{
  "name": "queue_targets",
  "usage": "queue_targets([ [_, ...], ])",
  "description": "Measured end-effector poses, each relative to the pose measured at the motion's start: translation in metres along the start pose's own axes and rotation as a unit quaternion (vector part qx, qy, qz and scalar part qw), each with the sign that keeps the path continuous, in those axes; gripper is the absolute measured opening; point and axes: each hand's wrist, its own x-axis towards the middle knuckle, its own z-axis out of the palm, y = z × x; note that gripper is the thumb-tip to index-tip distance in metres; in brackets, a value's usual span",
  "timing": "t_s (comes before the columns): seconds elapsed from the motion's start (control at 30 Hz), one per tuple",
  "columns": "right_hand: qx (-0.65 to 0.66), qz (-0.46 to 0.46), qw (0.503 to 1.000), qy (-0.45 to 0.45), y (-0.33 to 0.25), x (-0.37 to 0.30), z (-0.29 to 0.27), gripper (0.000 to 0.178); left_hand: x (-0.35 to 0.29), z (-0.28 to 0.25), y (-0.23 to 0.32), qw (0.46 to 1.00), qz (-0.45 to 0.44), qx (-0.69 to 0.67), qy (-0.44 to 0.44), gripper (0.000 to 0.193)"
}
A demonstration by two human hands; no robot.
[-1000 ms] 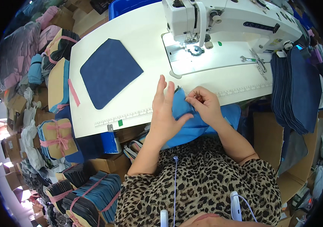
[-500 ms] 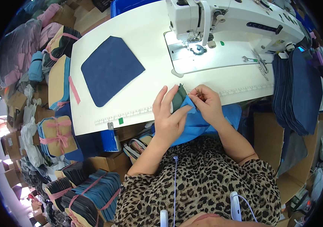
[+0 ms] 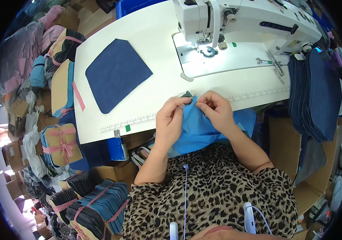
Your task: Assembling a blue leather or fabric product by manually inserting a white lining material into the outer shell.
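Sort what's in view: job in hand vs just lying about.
Job in hand:
- bright blue fabric, pinched in left grip and right grip
- dark green cloth by the fingertips
- probably sewing machine: lit, untouched

Apparently lying about (untouched):
- navy panel, role unclear
- wrench
- pink strip

Ruler strip [image 3: 259,93], on white table [image 3: 155,52], marks too small to read

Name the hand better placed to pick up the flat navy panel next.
Likely the left hand: the navy panel lies closer to it than to the right hand, though both hands are at the blue cloth.
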Motion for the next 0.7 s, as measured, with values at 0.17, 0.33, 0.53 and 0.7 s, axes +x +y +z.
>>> queue_targets([
  [0.17, -0.005, -0.02, 1.0, 0.002, 0.001, -0.002, 0.001, 0.007, 0.0, 0.004, -0.001, 1.0, -0.002, 0.02, 0.011, 0.016],
  [0.33, -0.004, -0.034, 0.999, 0.006, 0.007, -0.004, 0.001, 0.007, 0.001, 0.014, -0.004, 0.998, 0.001, 0.037, 0.056, 0.014],
  [0.53, 0.009, -0.132, 0.991, -0.035, 0.007, -0.006, -0.008, 0.01, 0.006, 0.007, -0.01, 0.994, -0.066, -0.062, 0.06, 0.008],
  [0.7, -0.002, -0.212, 0.974, -0.075, -0.001, -0.009, -0.012, 0.01, 0.007, 0.006, -0.007, 0.975, -0.127, -0.175, 0.057, 0.004],
])
